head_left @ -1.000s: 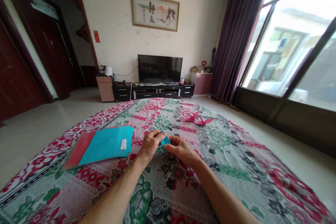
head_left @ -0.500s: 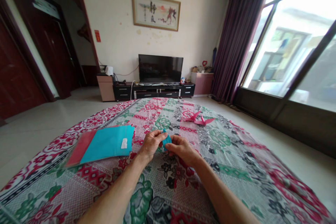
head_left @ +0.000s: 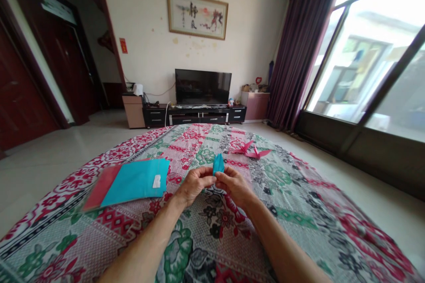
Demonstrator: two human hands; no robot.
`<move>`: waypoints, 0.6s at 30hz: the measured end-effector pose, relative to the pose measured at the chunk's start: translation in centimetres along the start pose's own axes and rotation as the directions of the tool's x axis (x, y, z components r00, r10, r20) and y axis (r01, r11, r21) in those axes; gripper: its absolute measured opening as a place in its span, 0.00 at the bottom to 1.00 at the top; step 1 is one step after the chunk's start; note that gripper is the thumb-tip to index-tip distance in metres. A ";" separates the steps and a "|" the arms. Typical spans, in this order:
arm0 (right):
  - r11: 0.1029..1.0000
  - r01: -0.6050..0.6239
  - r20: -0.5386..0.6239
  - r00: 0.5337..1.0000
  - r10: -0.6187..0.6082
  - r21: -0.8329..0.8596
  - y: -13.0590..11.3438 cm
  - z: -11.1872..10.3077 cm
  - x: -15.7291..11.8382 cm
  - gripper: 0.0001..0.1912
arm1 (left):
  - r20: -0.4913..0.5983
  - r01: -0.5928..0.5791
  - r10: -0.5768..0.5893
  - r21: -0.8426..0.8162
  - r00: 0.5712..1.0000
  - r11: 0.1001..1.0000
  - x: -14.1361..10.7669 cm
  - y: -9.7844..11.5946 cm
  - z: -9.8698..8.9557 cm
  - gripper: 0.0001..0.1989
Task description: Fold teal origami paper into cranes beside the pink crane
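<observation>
A small folded piece of blue paper [head_left: 218, 164] stands upright between my hands, its narrow end pointing up and away from me. My left hand [head_left: 196, 184] pinches its lower left side between thumb and fingers. On the other side, my right hand [head_left: 234, 184] grips the lower right edge the same way, the thumbs almost touching. The paper's bottom is partly hidden by my fingers. Beyond my right hand, two pink folded paper cranes [head_left: 255, 152] rest on the cloth. Left of my left hand lies a clear packet of blue and red paper sheets [head_left: 136, 180] with a white label.
A patterned tablecloth [head_left: 285, 247] covers the round table under my forearms. Past its far edge, a television [head_left: 203, 87] stands on a low black cabinet [head_left: 156, 116]. A dark purple curtain [head_left: 287, 53] and large window are on the right.
The folded blue paper has been turned more upright and shifted slightly right and up. Both hands have changed their grip, now pinching it low from either side.
</observation>
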State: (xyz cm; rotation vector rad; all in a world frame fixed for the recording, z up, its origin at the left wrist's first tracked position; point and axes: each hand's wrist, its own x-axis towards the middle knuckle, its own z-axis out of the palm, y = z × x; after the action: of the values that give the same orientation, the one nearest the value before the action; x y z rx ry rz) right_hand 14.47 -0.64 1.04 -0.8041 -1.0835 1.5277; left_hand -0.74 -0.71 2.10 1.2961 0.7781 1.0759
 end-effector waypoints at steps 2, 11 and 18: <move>1.000 -0.010 -0.012 1.000 0.010 0.008 0.1 -0.3 0.0 0.17 | -0.017 -0.017 0.018 0.056 1.000 0.998 0.0 -0.1 0.1 0.13; 0.997 0.003 0.004 1.000 -0.003 -0.076 0.4 -0.3 0.1 0.16 | -0.084 -0.008 0.013 0.057 0.996 0.998 0.2 -0.2 0.0 0.11; 0.998 -0.009 0.084 0.996 0.013 -0.054 0.2 -0.7 0.1 0.13 | -0.111 -0.005 -0.002 -0.063 0.994 0.998 0.3 0.0 0.0 0.12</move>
State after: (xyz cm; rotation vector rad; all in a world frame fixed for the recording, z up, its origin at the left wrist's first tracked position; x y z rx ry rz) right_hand 15.00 -0.40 0.58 -0.7895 -1.1879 1.5591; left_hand -0.63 -0.39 2.16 1.1917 0.8201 1.1725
